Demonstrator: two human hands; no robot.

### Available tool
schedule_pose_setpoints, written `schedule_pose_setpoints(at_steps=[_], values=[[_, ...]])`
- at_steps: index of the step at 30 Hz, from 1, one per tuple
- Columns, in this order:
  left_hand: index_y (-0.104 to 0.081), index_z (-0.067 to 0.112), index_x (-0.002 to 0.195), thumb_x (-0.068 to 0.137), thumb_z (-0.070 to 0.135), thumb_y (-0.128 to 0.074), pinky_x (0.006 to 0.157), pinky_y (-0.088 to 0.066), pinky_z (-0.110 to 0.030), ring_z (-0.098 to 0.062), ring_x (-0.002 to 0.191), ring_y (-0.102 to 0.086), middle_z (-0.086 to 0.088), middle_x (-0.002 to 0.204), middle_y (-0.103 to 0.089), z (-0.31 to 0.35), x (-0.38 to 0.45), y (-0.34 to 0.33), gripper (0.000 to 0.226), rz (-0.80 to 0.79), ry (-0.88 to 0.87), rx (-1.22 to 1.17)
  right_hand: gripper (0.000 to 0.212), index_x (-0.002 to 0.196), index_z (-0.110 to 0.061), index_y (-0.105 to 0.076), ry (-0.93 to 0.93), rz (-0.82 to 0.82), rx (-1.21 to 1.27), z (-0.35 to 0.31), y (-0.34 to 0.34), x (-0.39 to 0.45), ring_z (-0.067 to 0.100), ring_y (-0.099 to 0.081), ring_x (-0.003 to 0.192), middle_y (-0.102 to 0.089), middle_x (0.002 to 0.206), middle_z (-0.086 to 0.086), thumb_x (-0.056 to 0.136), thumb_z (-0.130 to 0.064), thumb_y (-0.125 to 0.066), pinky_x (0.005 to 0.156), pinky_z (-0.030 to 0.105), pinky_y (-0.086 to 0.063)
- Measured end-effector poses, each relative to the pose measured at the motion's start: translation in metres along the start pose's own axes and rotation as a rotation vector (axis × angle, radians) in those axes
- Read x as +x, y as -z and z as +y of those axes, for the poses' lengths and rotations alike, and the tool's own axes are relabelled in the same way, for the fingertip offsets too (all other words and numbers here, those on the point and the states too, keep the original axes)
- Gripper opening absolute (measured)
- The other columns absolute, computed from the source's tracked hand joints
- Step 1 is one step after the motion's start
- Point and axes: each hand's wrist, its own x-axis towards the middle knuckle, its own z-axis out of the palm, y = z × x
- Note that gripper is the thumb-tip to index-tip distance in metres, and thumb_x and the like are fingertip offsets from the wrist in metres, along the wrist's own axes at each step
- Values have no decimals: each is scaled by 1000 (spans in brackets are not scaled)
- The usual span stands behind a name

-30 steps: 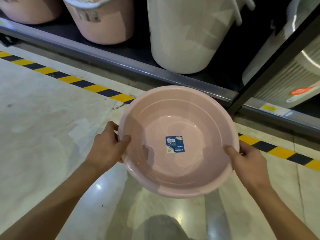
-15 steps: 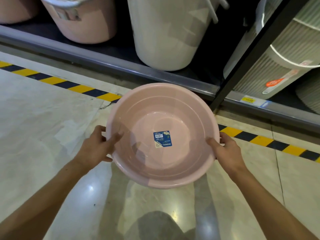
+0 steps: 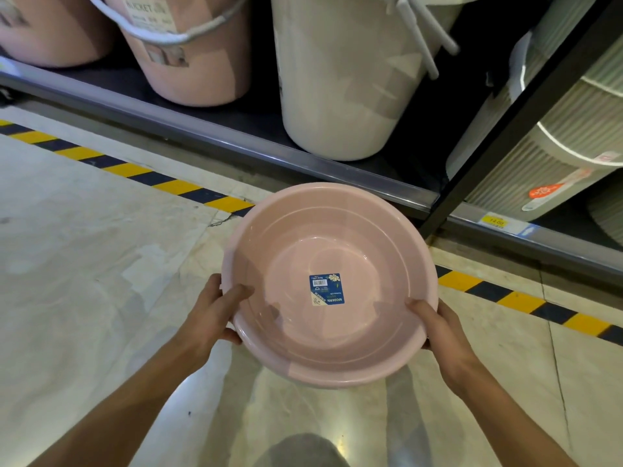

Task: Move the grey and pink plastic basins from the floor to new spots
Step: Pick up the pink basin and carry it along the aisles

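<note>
Head view shows the pink basin point(image 3: 328, 284) carried level above the floor point(image 3: 84, 264), just before the shelf point(image 3: 236, 143), left hand point(image 3: 210, 315) and right hand point(image 3: 441, 332) each clenched on opposite rim edges, presumably for balance.
</note>
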Motion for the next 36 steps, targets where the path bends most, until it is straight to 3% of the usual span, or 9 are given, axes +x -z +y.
schedule_pose_setpoints(at_steps=[4, 8, 17, 20, 24, 26, 29, 33, 36], values=[[-59, 15, 110, 70, 40, -68, 48, -54, -35, -30, 74, -69, -21, 103, -70, 6, 0, -1, 48, 12, -19, -23, 22, 112, -23, -68, 34, -7, 27, -4, 2, 3, 20, -76, 78, -80, 92, 2, 92, -29, -62, 57, 26, -57], [-62, 14, 109, 70, 39, -68, 46, -50, -34, -25, 66, -68, -17, 94, -72, 14, 0, 4, 47, 11, -38, -41, 20, 109, -26, -68, 61, -32, 36, -13, 0, 7, 18, -76, 75, -79, 90, -1, 91, -33, -62, 60, 28, -57], [-62, 4, 114, 66, 37, -74, 42, -43, -30, -21, 52, -54, -11, 71, -66, 54, -12, 38, 59, -31, -176, -137, 32, 112, -21, -75, 192, -178, 135, -67, -9, 7, 25, -74, 97, -78, 108, 8, 84, -33, -67, 69, 25, -58], [-59, 0, 117, 62, 38, -75, 51, -42, -38, -30, 64, -54, -21, 79, -64, 75, -22, 49, 69, -20, -232, -180, 37, 116, -20, -74, 231, -258, 162, -90, -13, 5, 27, -72, 103, -76, 113, 11, 83, -33, -66, 75, 27, -59], [-67, 16, 116, 63, 39, -76, 64, -60, -42, -40, 85, -74, -26, 104, -74, 113, -48, 64, 59, -2, -275, -201, 53, 123, -15, -70, 266, -323, 190, -127, -18, -5, 29, -71, 108, -74, 119, 13, 75, -40, -72, 79, 33, -60], [-70, 23, 111, 63, 39, -76, 71, -56, -49, -42, 88, -71, -31, 106, -70, 141, -72, 71, 51, 5, -283, -228, 55, 122, -15, -70, 252, -356, 202, -161, -18, -18, 31, -71, 105, -74, 118, 16, 73, -42, -73, 73, 35, -62], [-71, 25, 104, 61, 39, -77, 75, -40, -55, -39, 83, -54, -42, 105, -56, 199, -127, 83, 46, 44, -274, -248, 53, 114, -10, -71, 232, -376, 199, -224, -14, -56, 20, -73, 73, -77, 104, 17, 70, -38, -73, 50, 23, -54], [-73, 25, 101, 58, 39, -75, 74, -44, -54, -38, 82, -61, -35, 108, -65, 298, -223, 110, 45, 106, -237, -273, 43, 113, -9, -71, 191, -347, 204, -341, -5, -132, 30, -76, 87, -78, 101, 15, 74, -26, -69, 71, 40, -59], [-73, 29, 102, 61, 39, -75, 73, -44, -53, -36, 84, -62, -35, 110, -65, 380, -304, 134, 42, 119, -230, -277, 28, 110, -15, -71, 142, -328, 213, -440, 9, -197, 26, -77, 80, -80, 95, 9, 82, -15, -68, 73, 41, -55]])
